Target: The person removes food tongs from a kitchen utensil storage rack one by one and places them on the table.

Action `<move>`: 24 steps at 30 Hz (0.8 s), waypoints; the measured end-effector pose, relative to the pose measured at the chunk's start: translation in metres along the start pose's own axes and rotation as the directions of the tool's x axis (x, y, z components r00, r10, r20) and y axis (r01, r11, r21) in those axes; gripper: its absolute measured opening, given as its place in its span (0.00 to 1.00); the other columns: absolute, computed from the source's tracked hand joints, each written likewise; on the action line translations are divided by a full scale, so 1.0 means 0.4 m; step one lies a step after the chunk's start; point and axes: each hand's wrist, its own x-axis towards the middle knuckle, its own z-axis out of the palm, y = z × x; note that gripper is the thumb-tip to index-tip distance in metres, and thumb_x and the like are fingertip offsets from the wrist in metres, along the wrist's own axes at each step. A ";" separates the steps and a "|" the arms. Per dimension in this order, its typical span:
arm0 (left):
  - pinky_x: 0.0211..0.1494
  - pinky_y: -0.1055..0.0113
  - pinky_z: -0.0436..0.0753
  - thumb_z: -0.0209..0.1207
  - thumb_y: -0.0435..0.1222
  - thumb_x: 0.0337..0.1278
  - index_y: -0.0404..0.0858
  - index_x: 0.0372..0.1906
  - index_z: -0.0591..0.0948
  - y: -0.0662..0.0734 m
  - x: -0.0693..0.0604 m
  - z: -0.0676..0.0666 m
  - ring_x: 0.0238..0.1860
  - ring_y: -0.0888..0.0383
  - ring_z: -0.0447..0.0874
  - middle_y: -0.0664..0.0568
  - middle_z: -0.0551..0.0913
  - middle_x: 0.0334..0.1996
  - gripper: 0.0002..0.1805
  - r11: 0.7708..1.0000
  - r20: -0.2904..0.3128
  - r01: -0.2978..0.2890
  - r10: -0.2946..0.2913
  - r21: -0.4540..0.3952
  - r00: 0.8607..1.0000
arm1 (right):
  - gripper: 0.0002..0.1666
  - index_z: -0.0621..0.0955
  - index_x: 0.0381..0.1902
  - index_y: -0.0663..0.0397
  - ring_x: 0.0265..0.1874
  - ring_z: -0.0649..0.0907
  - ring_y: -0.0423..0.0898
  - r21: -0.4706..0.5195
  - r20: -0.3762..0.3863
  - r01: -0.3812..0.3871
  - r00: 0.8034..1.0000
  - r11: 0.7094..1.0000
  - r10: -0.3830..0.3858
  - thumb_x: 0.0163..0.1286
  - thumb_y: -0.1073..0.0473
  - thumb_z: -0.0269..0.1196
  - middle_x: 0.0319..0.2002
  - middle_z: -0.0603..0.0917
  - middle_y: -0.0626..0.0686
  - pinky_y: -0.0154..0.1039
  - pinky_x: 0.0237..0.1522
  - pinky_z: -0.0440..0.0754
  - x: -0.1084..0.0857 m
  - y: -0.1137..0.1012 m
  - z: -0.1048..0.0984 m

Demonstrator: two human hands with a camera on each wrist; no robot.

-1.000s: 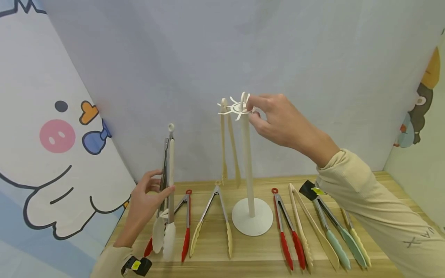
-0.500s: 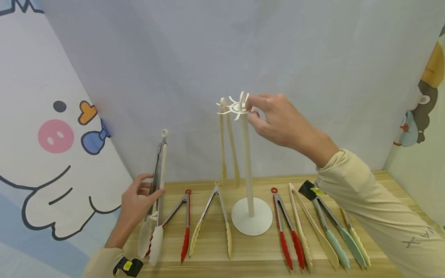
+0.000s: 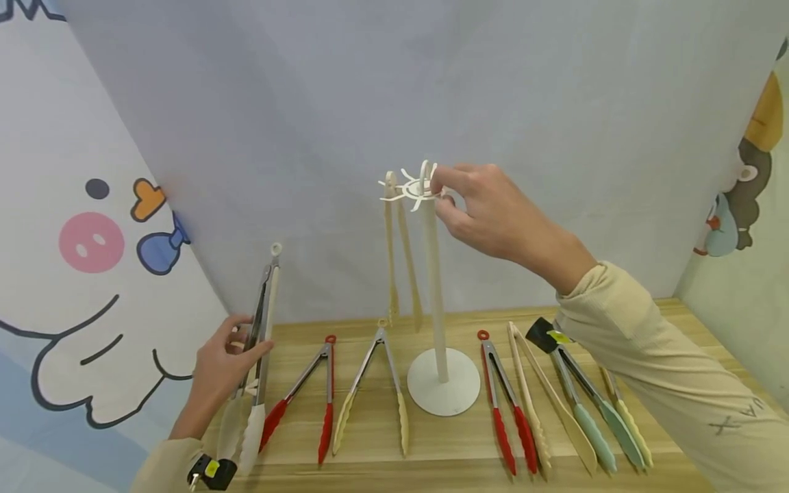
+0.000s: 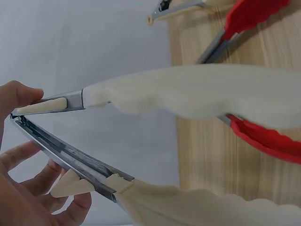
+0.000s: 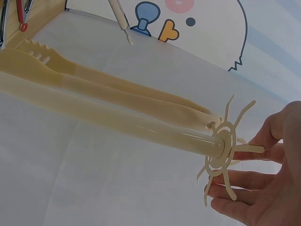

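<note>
My left hand grips a pair of steel tongs with off-white tips, held upright with the ring end at the top. In the left wrist view, the thumb lies on one arm of the tongs and the fingers on the other; the arms are spread apart. My right hand holds the top of a cream hanging rack, thumb and fingers at its hooks. From a hook on the rack's left side hang beige tongs, their arms pointing down, one tip slotted.
Red-tipped tongs and pale yellow tongs lie left of the rack's round base. To its right are more red tongs, beige tongs, mint tongs and another yellow-tipped pair. A fabric wall stands behind.
My left hand has carried the off-white tongs left and downward, uncovering more of the red tongs beside them. My right hand stays at the rack's top. The head view has shifted slightly.
</note>
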 end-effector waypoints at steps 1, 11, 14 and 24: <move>0.33 0.62 0.76 0.63 0.51 0.54 0.43 0.60 0.70 -0.006 0.001 -0.002 0.39 0.47 0.79 0.39 0.80 0.44 0.31 1.000 0.004 0.006 -0.006 0.009 1.000 | 0.09 0.76 0.31 0.56 0.16 0.59 0.43 -0.002 0.000 -0.001 1.000 1.000 0.001 0.62 0.67 0.47 0.33 0.81 0.52 0.39 0.24 0.60 0.000 0.000 0.000; 0.36 0.52 0.76 0.60 0.57 0.54 0.40 0.62 0.69 -0.070 0.005 -0.016 0.46 0.41 0.78 0.36 0.80 0.45 0.36 0.988 0.038 0.077 -0.083 0.135 0.996 | 0.08 0.76 0.30 0.57 0.15 0.59 0.43 -0.005 -0.009 -0.002 1.000 1.000 0.002 0.62 0.66 0.48 0.31 0.81 0.53 0.38 0.23 0.59 0.003 -0.004 0.004; 0.33 0.54 0.76 0.59 0.58 0.54 0.39 0.62 0.68 -0.093 0.006 -0.013 0.46 0.40 0.78 0.35 0.80 0.46 0.37 0.980 0.052 0.101 -0.112 0.173 0.992 | 0.09 0.76 0.30 0.57 0.15 0.59 0.43 -0.002 -0.013 0.005 1.000 1.000 -0.005 0.62 0.67 0.48 0.31 0.81 0.53 0.38 0.22 0.59 0.004 -0.004 0.006; 0.27 0.55 0.75 0.58 0.61 0.53 0.39 0.63 0.67 -0.153 0.009 0.000 0.38 0.40 0.80 0.32 0.78 0.48 0.40 0.954 0.113 0.158 -0.192 0.253 0.975 | 0.10 0.76 0.31 0.57 0.16 0.59 0.43 0.005 -0.022 0.021 1.000 1.000 -0.021 0.61 0.67 0.47 0.31 0.81 0.53 0.39 0.23 0.59 0.004 -0.007 0.006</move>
